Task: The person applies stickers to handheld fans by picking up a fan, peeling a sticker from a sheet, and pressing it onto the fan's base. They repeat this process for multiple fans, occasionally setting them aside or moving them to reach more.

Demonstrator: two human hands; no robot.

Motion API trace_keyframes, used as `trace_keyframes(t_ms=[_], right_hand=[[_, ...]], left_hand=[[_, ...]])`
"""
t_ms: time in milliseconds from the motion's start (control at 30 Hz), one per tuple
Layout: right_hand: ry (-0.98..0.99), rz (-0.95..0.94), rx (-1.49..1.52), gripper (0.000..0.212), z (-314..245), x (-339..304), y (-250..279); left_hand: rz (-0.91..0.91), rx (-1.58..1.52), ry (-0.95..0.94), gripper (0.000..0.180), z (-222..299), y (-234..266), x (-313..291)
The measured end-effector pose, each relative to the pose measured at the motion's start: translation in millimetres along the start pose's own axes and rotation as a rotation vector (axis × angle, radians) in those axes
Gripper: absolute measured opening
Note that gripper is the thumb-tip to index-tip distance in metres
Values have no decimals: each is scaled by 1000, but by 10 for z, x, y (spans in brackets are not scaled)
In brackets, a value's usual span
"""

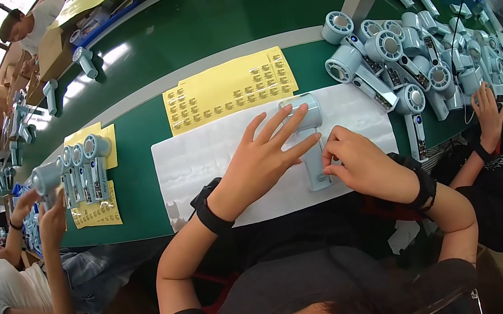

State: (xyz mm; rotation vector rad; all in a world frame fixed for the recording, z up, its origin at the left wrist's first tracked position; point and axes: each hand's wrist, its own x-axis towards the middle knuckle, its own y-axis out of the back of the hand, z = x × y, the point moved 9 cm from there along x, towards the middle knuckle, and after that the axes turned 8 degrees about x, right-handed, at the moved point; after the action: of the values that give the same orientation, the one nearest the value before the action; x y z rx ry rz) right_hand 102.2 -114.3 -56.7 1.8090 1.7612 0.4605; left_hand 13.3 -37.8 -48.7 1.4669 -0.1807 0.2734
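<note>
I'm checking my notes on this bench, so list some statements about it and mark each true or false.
1. A light-blue handheld fan lies on the white sheet. True.
2. The left hand has its fingers spread over the fan's head. True.
3. The right hand has all fingers stretched straight. False: they are bent.
4. The large heap of fans is at the white sheet's left end. False: right end.
5. Yellow sheets lie at the white sheet's far edge. True.

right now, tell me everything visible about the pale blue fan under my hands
The pale blue handheld fan looks like smooth plastic, with a rounded head and a straight handle. It lies on the white sheet, handle toward you. Your left hand spreads across the head; your right hand is curled at the handle, contact unclear.
</note>
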Motion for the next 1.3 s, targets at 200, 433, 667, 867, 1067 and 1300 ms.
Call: trace_keyframes(t_ms=[200,433,667,867,1067,1300], right_hand=[[149,180,-194,14,-208,-103,-40],[344,557,-54,13,-233,-437,120],[181,848,318,8,286,-551,561],[118,826,355,7,317,-474,403],[46,801,159,6,365,-510,273],[-85,829,282,7,546,-418,182]], left_hand=[[-26,96,-6,60,31,6,25],[-7,256,-211,43,198,-30,139],[123,347,-362,31,-19,487,345],[-28,697,-324,31,-1397,177,1114],[-255,716,-12,27,-2710,-667,1577],[89,409,262,44,-2311,-447,1216]])
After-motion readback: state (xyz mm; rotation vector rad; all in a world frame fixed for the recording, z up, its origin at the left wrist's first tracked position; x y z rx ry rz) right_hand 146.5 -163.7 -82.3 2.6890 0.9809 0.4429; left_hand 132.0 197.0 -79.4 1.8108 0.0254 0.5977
